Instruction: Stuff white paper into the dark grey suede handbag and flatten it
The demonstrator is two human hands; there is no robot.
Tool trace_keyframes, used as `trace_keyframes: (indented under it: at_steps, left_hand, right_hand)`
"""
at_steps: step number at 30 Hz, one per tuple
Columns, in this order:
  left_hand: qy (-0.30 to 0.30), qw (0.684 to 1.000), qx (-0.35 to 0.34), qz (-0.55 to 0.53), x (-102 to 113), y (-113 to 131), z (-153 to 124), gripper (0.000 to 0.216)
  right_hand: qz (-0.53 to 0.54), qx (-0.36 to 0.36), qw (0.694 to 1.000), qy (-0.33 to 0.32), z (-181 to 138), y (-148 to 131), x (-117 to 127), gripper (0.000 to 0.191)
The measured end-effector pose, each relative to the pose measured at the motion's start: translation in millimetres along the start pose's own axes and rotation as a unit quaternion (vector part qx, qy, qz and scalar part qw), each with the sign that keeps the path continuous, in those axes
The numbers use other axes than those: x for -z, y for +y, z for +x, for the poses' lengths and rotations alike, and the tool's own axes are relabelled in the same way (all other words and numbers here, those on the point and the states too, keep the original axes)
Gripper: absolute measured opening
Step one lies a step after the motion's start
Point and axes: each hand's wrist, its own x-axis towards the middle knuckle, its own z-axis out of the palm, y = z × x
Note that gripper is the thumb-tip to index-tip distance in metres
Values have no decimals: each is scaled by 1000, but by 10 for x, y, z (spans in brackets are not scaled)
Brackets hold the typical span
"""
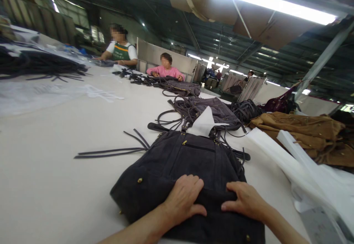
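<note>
A dark grey handbag (171,166) lies on the table in front of me, its bottom side with brass studs turned toward me. Across its bottom edge my left hand (184,199) is closed on the material, thumb on the near side and fingers on the far side. My right hand (245,199) grips the same edge further right, its thumb pointing left. A zip pocket with a brass puller (184,143) shows on the upper panel. White paper (203,122) stands at the bag's top, near the handles. Dark cords (110,152) trail out to the left.
More dark bags (215,111) lie beyond on the white table (55,170). To the right are brown bags (298,129) and white sheets (312,177). Plastic wrapping (35,96) and white strips (101,93) lie left. Two people (121,54) work at the far side.
</note>
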Motion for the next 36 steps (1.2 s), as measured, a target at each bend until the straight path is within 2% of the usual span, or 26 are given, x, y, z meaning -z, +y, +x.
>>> trace_keyframes:
  at_steps: [2,4,6,9,12,13,16,18,19,21,23,28,32,36]
  left_hand:
    - [4,1000,-6,-6,28,7,13,79]
    - [-3,1000,-9,-6,55,20,20,75]
    - [-23,1000,-7,2,90,44,31,66]
    - [-55,998,-12,32,180,100,81,51]
    - [-78,994,-32,66,283,157,147,46]
    - [-80,993,-38,75,306,169,160,45]
    - [-65,992,-61,84,321,179,158,42]
    - [-43,991,-92,86,290,175,129,34]
    - [-31,990,-110,88,269,174,112,29]
    - [-5,985,-145,89,232,180,86,22]
    - [17,981,-172,85,219,194,72,22]
    - [29,973,-215,75,330,232,1,21]
    - [15,971,-232,65,461,238,-154,18]
    - [12,972,-227,56,484,240,-226,18]
  right_hand:
    - [32,8,998,-48,-168,52,156,58]
    - [27,22,999,-35,-295,111,140,61]
    - [-44,30,998,45,-352,184,-66,51]
    - [-165,70,965,190,-329,306,-486,34]
    - [-193,115,937,269,-298,342,-618,27]
    - [-180,113,940,268,-303,320,-570,26]
    - [-125,102,963,216,-378,180,-324,28]
    - [-139,121,956,228,-469,83,-246,22]
    - [-162,144,941,262,-521,50,-261,18]
    - [-205,204,895,340,-622,36,-382,23]
    - [-227,245,865,376,-699,78,-549,28]
    - [-248,235,857,386,-767,197,-756,25]
    - [-260,253,847,389,-817,161,-720,25]
    - [-277,285,836,380,-882,129,-671,25]
